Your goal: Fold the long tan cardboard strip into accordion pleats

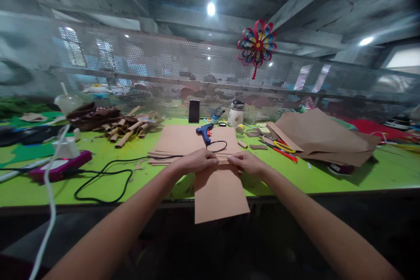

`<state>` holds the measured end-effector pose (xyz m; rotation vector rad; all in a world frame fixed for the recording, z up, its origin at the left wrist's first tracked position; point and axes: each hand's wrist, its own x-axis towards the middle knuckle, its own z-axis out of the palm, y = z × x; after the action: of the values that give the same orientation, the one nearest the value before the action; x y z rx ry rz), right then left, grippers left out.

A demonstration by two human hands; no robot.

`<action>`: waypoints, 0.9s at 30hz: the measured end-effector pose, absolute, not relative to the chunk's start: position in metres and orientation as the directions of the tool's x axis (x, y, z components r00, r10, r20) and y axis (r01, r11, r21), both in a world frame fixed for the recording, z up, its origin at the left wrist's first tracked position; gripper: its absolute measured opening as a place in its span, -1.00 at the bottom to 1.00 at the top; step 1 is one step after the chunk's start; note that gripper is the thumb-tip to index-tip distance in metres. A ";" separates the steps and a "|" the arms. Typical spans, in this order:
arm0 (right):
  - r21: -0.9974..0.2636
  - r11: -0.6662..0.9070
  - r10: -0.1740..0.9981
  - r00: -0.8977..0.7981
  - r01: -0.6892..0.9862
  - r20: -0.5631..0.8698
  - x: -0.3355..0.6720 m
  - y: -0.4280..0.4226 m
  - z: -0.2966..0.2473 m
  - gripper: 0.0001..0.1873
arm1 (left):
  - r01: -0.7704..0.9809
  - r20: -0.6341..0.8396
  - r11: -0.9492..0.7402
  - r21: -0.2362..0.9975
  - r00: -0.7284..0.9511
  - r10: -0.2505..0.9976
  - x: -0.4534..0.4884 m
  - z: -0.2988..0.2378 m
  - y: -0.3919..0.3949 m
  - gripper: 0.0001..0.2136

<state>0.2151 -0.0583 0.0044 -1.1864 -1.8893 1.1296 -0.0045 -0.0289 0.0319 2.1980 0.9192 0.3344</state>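
Observation:
Both hands grip one sheet of brown kraft paper (220, 194) along its far edge, and its near part hangs over the table's front edge. My left hand (199, 160) pinches that edge on the left, fingers closed. A short way to the right, my right hand (248, 162) pinches the same edge between thumb and fingers. The edge between them looks folded over in a narrow strip. Just beyond the hands lies a stack of brown paper sheets (173, 138). On that stack rests a blue hot glue gun (205, 133) with its black cord looped beside it.
Rolled brown paper tubes (126, 131) lie at the left, behind a purple power strip (62, 166) with cords. Scissors (280, 146) and a large pile of brown paper (323, 135) sit at the right. A phone (194, 111) and a jar (235, 113) stand at the back.

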 end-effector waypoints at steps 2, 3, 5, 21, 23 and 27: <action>-0.911 0.226 0.926 -0.367 0.346 0.091 0.211 -0.058 0.003 -0.50 | 0.511 -0.021 -0.500 0.700 0.714 0.700 -0.007 0.033 -0.030 -0.57; -0.910 0.234 0.928 -0.358 0.341 0.105 0.210 -0.058 0.002 -0.50 | 0.506 -0.018 -0.500 0.703 0.715 0.699 -0.008 0.034 -0.030 -0.57; -0.899 0.271 0.922 -0.361 0.344 0.139 0.208 -0.060 0.001 -0.50 | 0.490 -0.017 -0.491 0.720 0.720 0.694 -0.011 0.034 -0.032 -0.57; -0.821 0.404 0.850 -0.498 0.404 0.173 0.216 -0.066 -0.007 -0.57 | 0.421 -0.002 -0.524 0.740 0.781 0.624 -0.008 0.018 -0.031 -0.61; -0.787 0.453 0.834 -0.510 0.418 0.209 0.214 -0.064 -0.006 -0.58 | 0.422 0.012 -0.544 0.725 0.782 0.623 -0.007 0.020 -0.034 -0.62; -0.731 0.534 0.785 -0.570 0.425 0.242 0.210 -0.061 -0.003 -0.58 | 0.420 0.027 -0.578 0.700 0.793 0.608 -0.007 0.021 -0.035 -0.64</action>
<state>0.2099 -0.0614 -0.0031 -0.9774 -2.2142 0.8440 -0.0070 -0.0350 0.0211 2.2704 0.7565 0.3446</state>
